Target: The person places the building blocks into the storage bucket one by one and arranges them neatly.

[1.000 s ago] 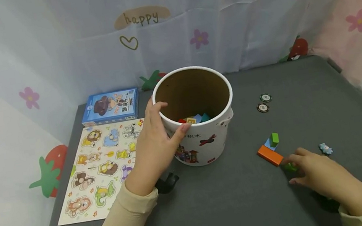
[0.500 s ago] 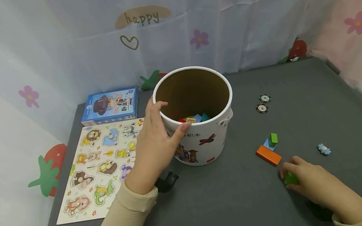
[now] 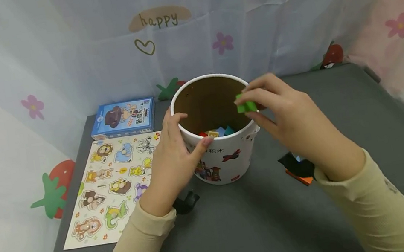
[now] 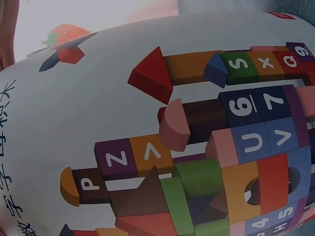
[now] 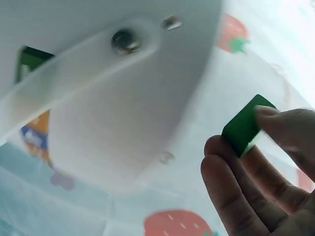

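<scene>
A white bucket (image 3: 242, 154) printed with building-block pictures stands mid-table, with several colored blocks (image 3: 221, 131) visible inside. My left hand (image 3: 172, 160) grips its near left rim, fingertips curling over the edge and thumb along the front. Printed lettered blocks on the bucket's wall (image 4: 59, 118) fill the left wrist view. At the right side of the rim, my right hand (image 3: 287, 114) pinches a green block (image 3: 246, 104) between thumb and fingers, over the opening. In the right wrist view the same green block (image 5: 243, 125) shows beside the bucket's outer wall (image 5: 118, 118).
An orange block (image 3: 302, 178) and a bit of a blue block lie on the table, partly behind the right wrist. Left of the bucket are a board of animal pictures (image 3: 117, 172) and a blue box (image 3: 123, 119). A printed curtain (image 3: 107, 61) hangs behind.
My right hand has picked up the green block from the table at right and carried it up and left to the bucket's rim. The left hand stays on the bucket.
</scene>
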{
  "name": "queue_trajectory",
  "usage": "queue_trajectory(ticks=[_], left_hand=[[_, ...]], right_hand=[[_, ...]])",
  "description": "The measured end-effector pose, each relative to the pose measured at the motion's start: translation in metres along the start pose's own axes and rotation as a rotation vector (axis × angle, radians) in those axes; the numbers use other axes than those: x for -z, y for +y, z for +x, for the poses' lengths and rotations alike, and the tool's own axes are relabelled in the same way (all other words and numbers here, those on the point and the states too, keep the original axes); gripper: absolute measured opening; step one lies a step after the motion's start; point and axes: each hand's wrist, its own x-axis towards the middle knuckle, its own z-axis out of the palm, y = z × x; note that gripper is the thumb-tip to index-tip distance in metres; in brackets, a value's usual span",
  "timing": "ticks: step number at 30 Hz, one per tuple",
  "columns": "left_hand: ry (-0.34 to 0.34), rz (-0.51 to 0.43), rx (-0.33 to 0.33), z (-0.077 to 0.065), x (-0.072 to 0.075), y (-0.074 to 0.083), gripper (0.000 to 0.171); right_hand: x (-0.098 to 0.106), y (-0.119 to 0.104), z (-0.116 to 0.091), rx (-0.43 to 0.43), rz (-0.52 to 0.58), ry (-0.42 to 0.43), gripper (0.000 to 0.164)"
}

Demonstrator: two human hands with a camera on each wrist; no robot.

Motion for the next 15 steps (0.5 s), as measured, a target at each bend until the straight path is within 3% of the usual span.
queue_trajectory(ticks=[4, 6, 9, 11, 13, 15], left_hand=[[0.004, 0.001, -0.02, 0.001, 0.0, 0.001, 0.085], [0.002, 0.002, -0.028, 0.002, 0.0, 0.002, 0.086], [0.001, 0.007, -0.025, 0.002, 0.0, 0.002, 0.087], [0.003, 0.013, -0.024, 0.001, 0.0, 0.002, 0.087], [0.008, 0.015, -0.023, 0.0, -0.001, 0.0, 0.088], [0.013, 0.016, -0.026, 0.0, -0.001, -0.002, 0.086]], right_hand=[[-0.018, 0.009, 0.03, -0.061, -0.033, -0.126, 0.026], [-0.025, 0.012, 0.038, -0.125, -0.056, -0.263, 0.033], [-0.032, 0.015, 0.045, -0.2, -0.085, -0.535, 0.041], [-0.033, 0.014, 0.045, -0.224, -0.092, -0.663, 0.043], [-0.031, 0.013, 0.04, -0.22, -0.082, -0.657, 0.038], [-0.026, 0.012, 0.03, -0.194, -0.07, -0.515, 0.031]])
